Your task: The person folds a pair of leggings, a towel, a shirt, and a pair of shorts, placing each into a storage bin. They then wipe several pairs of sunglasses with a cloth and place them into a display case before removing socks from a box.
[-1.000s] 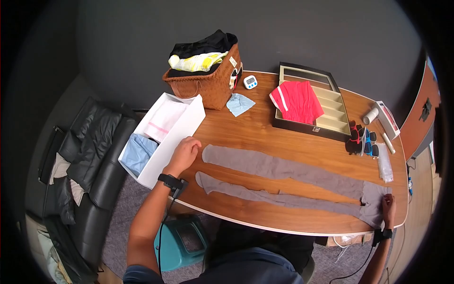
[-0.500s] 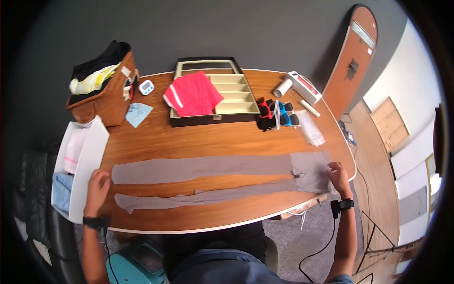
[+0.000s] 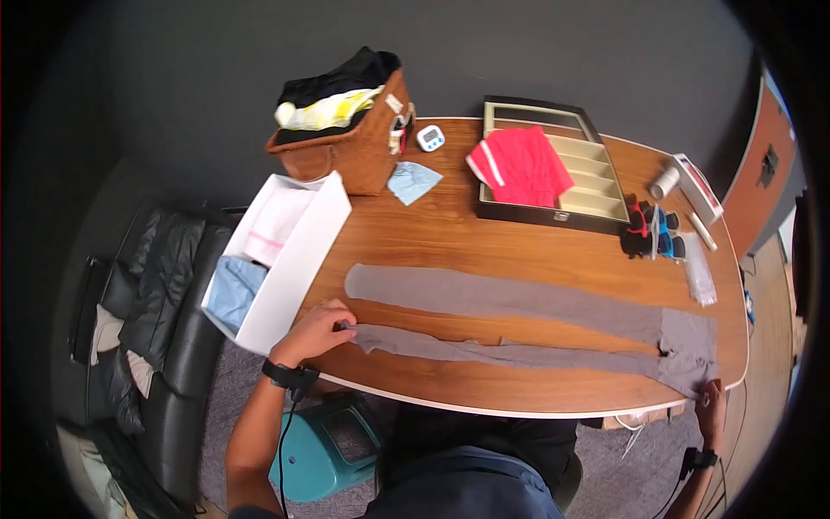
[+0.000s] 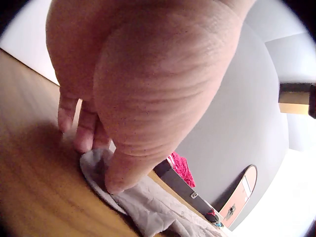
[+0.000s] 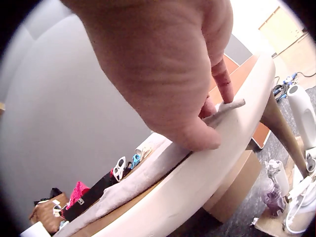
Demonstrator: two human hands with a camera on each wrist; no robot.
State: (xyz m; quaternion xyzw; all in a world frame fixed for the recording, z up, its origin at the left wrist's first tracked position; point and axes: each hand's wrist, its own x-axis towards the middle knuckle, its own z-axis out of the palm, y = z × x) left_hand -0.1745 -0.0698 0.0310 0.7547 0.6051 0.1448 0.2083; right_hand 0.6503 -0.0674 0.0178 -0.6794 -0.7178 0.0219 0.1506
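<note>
A pair of grey tights [image 3: 519,297] lies flat along the table, its legs spread apart and its waist at the right end. At the toe of the near leg, my left hand [image 3: 309,333] pinches the fabric between thumb and fingers. The left wrist view shows that toe [image 4: 101,175] partly lifted into a fold under the thumb. My right hand [image 3: 711,415] is at the near corner of the waist, by the table's edge. Seen from the right wrist, its thumb and fingers pinch the grey fabric [image 5: 165,155] at the pale rim.
Left of the tights stands a white box [image 3: 303,268] with folded cloths, behind it a brown basket [image 3: 346,164] of clothes. A black display case [image 3: 596,186] holds a red garment [image 3: 523,169]. Sunglasses [image 3: 666,233] and a plastic bag [image 3: 699,272] lie right; a timer [image 3: 430,138] stands at the back.
My left hand has moved from beside the tights onto the near leg's toe and grips it. My right hand has shifted to the waist's near corner. The head view swung right, then back left.
</note>
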